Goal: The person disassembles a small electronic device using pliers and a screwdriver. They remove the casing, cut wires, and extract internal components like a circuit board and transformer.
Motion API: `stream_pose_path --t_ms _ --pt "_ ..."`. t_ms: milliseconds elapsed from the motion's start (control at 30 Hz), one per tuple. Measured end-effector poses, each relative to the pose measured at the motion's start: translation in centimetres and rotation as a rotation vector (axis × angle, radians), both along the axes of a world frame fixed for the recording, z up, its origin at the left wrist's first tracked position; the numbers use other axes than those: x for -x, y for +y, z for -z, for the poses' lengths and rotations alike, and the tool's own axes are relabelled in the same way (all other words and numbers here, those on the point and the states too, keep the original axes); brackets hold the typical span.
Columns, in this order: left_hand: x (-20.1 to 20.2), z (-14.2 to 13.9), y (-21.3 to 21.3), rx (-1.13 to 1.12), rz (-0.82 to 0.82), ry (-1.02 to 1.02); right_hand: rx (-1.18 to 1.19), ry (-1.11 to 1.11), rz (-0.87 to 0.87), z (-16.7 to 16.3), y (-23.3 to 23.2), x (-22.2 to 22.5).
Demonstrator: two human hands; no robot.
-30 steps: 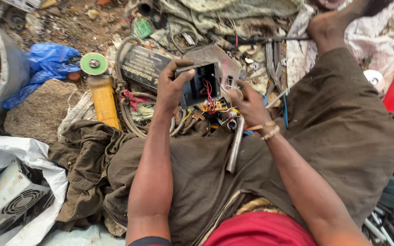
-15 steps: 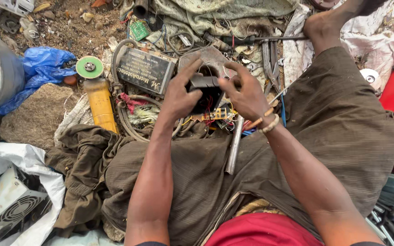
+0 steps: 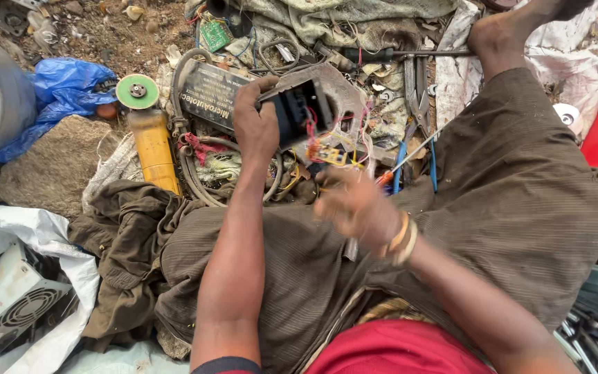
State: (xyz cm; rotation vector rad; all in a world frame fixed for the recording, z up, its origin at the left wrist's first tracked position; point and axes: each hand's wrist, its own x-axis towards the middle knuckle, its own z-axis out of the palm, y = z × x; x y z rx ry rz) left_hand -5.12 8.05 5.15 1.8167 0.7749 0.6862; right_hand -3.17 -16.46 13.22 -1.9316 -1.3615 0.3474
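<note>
Dusty scrap ground (image 3: 50, 166); left hand (image 3: 256, 128) around boxy black casing (image 3: 299, 114).

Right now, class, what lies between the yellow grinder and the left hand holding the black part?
In the head view, a coiled grey hose and a dark plate lie between grinder and left hand.

Left arm stretches straight ahead from the body, its hand (image 3: 256, 126) curled in a firm grasp, knuckles up; right arm bends in from the side, its hand (image 3: 356, 206) blurred, fingers loosely curled, palm down, bangles at the wrist; both forearms bare.
</note>
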Motion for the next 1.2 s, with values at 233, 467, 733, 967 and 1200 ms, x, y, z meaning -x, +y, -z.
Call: stream_pose_path --t_ms 233,467,733,967,1200 --pt "0.8 -0.7 0.7 -0.128 -0.001 -0.129 0.114 -0.306 -0.185 -0.3 -4.7 6.2" --pt "0.9 -2.2 1.0 -0.216 0.023 -0.211 0.022 -0.168 0.643 5.4 -7.2 -11.6" --pt "0.9 -3.0 0.2 -0.068 0.04 -0.149 0.876 -0.15 0.576 10.2 -4.8 -18.3" --pt "-0.2 -2.3 -0.1 0.064 0.008 0.039 1.05 -0.181 0.53 9.5 -6.4 -17.4" --pt "0.1 -2.6 0.3 0.115 -0.086 0.123 0.507 -0.166 0.654 4.7 -10.4 -15.3"
